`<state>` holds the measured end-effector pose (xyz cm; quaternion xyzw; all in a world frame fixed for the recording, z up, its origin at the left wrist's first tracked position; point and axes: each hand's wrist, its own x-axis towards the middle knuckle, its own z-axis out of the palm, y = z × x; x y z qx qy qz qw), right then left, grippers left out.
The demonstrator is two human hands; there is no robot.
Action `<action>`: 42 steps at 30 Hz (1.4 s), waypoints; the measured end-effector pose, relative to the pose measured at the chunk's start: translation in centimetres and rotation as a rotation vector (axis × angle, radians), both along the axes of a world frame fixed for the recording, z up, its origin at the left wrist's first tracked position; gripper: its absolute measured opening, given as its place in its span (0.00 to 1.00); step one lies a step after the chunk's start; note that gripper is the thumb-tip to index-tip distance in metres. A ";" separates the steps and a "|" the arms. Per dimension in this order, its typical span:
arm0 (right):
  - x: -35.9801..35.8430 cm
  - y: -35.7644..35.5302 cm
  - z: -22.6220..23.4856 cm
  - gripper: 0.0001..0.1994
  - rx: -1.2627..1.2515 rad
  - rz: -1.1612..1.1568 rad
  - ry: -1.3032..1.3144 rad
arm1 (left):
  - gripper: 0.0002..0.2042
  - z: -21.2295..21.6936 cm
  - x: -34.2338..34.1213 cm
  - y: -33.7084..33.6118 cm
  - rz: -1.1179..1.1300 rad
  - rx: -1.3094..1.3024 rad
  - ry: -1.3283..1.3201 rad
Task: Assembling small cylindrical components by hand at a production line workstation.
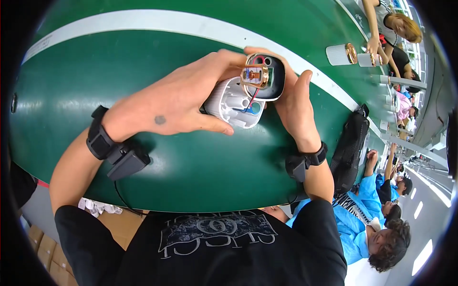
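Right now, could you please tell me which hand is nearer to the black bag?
Right. The right hand is to the left of the black bag, holding the dark cap; the left hand is farther left, gripping the white case.

Bright ceiling lights point(422, 258) shine at right, pale glare marks the green table point(214, 176), and fisheye distortion bends the outer parts.

White housing point(234, 114), green tabletop point(205, 171)
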<state>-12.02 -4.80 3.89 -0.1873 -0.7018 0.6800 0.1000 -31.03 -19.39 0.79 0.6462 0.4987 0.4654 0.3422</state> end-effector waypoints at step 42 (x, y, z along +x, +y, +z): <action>-2.7 -1.4 -0.2 0.35 0.825 0.105 0.532 | 0.16 1.8 2.0 -0.8 0.151 -0.297 -0.382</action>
